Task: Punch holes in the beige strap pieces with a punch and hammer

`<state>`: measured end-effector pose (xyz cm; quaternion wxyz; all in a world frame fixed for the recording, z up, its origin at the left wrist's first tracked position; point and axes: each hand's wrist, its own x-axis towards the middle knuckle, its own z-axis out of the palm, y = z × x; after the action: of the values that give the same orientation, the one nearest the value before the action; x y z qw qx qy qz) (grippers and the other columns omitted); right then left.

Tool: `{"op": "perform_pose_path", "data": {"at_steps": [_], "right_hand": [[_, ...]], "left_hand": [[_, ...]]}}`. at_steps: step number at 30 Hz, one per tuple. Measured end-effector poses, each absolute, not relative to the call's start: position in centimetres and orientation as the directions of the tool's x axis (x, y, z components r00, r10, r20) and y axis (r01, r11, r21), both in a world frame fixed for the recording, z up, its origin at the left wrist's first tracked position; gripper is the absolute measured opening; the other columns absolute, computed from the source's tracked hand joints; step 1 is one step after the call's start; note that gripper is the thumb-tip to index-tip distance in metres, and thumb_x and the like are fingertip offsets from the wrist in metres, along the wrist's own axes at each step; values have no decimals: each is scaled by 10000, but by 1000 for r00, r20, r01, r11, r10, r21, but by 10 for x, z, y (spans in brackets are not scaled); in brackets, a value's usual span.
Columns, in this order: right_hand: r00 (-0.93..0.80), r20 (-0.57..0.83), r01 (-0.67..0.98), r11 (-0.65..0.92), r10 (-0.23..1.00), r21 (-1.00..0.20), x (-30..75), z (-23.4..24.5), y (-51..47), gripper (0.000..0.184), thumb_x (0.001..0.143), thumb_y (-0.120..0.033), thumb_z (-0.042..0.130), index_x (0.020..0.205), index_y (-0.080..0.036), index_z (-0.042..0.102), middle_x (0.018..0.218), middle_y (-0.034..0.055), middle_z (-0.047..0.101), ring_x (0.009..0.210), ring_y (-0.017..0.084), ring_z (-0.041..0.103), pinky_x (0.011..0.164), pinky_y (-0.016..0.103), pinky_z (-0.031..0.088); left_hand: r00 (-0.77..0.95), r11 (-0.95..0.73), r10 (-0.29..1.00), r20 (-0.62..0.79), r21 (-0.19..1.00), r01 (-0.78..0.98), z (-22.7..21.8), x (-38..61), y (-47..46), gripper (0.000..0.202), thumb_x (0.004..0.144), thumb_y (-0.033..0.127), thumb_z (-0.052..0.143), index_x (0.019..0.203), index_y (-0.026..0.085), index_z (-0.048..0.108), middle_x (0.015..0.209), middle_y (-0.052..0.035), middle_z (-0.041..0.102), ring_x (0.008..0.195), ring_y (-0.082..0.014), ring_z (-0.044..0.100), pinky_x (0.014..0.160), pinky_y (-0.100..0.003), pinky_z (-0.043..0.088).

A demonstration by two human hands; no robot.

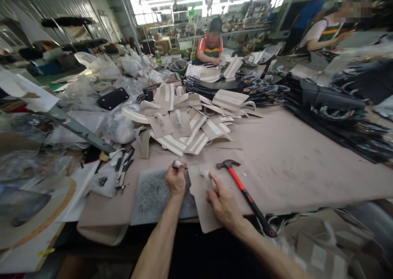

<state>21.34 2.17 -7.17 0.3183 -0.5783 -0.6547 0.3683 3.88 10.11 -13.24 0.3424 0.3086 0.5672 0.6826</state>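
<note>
My left hand (176,181) is closed around a small cylindrical piece (177,164) with a pale wrapped end; its exact kind is unclear. Below that hand lies a grey, speckled slab (153,195) at the table's front edge. In my right hand (223,203) is a flat beige panel (201,205), gripped by its right side and tilted over the edge. A white wrapped bit (204,172) sits near the panel's top, close to my right fingertips. To the right, a claw hammer (242,189) with a red and black handle rests on the table, apart from both hands.
Beige panels with white strips (190,123) are heaped ahead. Stacked black bag pieces (331,103) lie at the right. Small tools (123,166) and plastic bags are on the left, beside a slanted metal bar (80,127). A person (210,48) works across the table.
</note>
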Motion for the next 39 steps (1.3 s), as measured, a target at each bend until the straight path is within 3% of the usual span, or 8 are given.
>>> {"op": "perform_pose_path", "data": {"at_steps": [9, 19, 22, 26, 30, 35, 37, 39], "right_hand": [[-192, -15, 535, 92, 981, -840, 190, -109, -7, 598, 945, -287, 392, 1522, -155, 313, 700, 38, 656, 583, 201, 613, 634, 345, 508], [-248, -30, 382, 70, 968, -921, 197, -111, -7, 598, 927, -268, 440, 1506, -182, 316, 661, -24, 584, 555, 149, 543, 571, 264, 449], [-257, -31, 373, 70, 966, -925, 208, -106, -4, 566, 924, -281, 462, 1477, -202, 367, 799, -8, 627, 524, 109, 504, 568, 248, 441], [-34, 92, 550, 95, 995, -830, 245, -104, 7, 401, 937, -339, 464, 1307, -200, 527, 1052, 75, 643, 623, 131, 541, 684, 294, 489], [84, 217, 811, 60, 973, -582, 292, -112, 24, 361, 921, -338, 478, 1224, -161, 563, 1141, 148, 598, 987, 255, 579, 895, 382, 460], [59, -73, 942, -79, 996, -327, 322, -122, 36, 320, 874, -318, 548, 1144, -149, 581, 1009, 131, 590, 897, 256, 584, 788, 359, 440], [80, -164, 917, -137, 983, -376, 324, -119, 41, 241, 845, -256, 551, 1063, -160, 585, 944, 105, 589, 844, 236, 582, 742, 341, 428], [111, -324, 777, -285, 940, -561, 324, -112, 46, 154, 791, -212, 565, 941, -176, 572, 836, 66, 579, 754, 203, 567, 678, 316, 424]], "left_hand": [[-195, -43, 980, 34, 998, -42, -116, 45, 109, 275, 717, 377, 738, 865, 162, 650, 813, -39, 725, 756, -156, 676, 734, -260, 547], [-86, 6, 996, -5, 1000, 12, -127, 53, 108, 223, 738, 355, 699, 854, 173, 643, 817, -30, 726, 759, -152, 667, 707, -239, 526], [-80, -1, 997, 7, 997, 73, -129, 51, 108, 202, 749, 339, 686, 875, 182, 662, 829, -29, 734, 756, -151, 665, 716, -238, 522], [-65, -10, 998, 17, 995, 101, -130, 51, 110, 179, 756, 320, 678, 878, 189, 675, 837, -27, 738, 766, -153, 670, 733, -241, 517], [-44, -21, 999, 26, 994, 104, -130, 52, 111, 170, 750, 306, 671, 873, 188, 675, 827, -30, 731, 752, -152, 662, 721, -238, 514], [-6, -41, 999, 43, 985, 169, -128, 51, 110, 152, 754, 290, 655, 866, 192, 681, 819, -29, 723, 740, -155, 651, 714, -238, 509], [14, -63, 998, 61, 975, 213, -126, 51, 109, 134, 763, 288, 645, 851, 195, 685, 801, -24, 711, 724, -153, 637, 698, -230, 498], [36, -90, 996, 83, 962, 260, -123, 51, 107, 118, 775, 282, 636, 840, 198, 689, 778, -18, 699, 711, -150, 622, 685, -223, 482]]}}
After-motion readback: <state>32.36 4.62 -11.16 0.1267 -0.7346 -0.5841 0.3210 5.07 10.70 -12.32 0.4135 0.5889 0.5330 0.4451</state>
